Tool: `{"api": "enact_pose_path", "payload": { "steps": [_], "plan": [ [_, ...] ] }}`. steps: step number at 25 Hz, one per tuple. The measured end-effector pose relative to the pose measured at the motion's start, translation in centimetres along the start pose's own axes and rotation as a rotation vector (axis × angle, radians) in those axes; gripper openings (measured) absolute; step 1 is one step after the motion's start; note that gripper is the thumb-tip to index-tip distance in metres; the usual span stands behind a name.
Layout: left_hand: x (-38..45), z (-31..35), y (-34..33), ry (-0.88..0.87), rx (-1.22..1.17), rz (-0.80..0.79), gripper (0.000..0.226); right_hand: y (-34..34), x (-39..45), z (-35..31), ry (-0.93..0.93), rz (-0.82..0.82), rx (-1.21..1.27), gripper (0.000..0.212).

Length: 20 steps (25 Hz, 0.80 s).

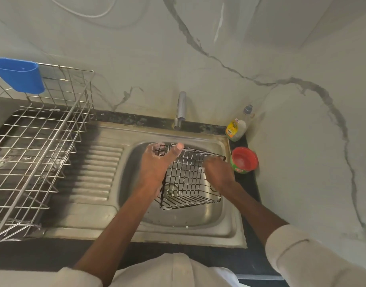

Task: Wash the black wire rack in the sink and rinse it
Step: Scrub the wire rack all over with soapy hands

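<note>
over the sink (229,224), left hand (157,164) grips the sudsy black wire rack (190,179); right hand (218,172) blurred, grip unclear.

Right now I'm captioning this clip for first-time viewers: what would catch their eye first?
Both hands working the black wire rack in the steel sink: the left hand has its grip on the far left corner, while the right hand rubs the soapy right side. Next, the large silver dish rack on the left with its blue cup, then the red-lidded tub on the right.
</note>
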<state>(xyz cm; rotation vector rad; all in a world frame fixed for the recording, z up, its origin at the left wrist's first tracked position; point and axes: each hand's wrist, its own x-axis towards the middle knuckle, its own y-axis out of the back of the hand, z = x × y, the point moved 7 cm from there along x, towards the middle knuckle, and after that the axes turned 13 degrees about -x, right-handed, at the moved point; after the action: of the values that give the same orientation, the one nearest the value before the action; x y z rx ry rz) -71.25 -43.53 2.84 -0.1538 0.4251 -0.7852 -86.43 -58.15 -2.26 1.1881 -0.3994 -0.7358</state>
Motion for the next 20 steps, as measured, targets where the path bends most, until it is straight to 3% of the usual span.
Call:
{"api": "enact_pose_path", "payload": {
  "steps": [5,10,14,17,20],
  "plan": [
    [-0.1,0.3,-0.2,-0.026,0.028,-0.035,0.147,-2.6,-1.9,-0.8,0.384,0.02,-0.165,0.024],
    [0.0,0.8,0.5,-0.081,0.035,-0.011,0.136,-2.9,-3.0,-1.6,0.528,-0.028,-0.175,0.03],
    [-0.5,0.6,0.6,-0.13,0.048,-0.012,0.125,-3.1,-5.1,-0.4,0.686,-0.021,-0.17,0.022],
    [-0.4,0.7,0.6,-0.147,0.059,-0.015,0.13,-2.5,-4.2,-0.3,0.57,-0.116,-0.137,0.027],
    [-0.1,0.9,0.8,-0.158,0.066,-0.019,0.134,-1.6,-3.2,-1.3,0.451,-0.064,-0.108,0.034]
  ]
}}
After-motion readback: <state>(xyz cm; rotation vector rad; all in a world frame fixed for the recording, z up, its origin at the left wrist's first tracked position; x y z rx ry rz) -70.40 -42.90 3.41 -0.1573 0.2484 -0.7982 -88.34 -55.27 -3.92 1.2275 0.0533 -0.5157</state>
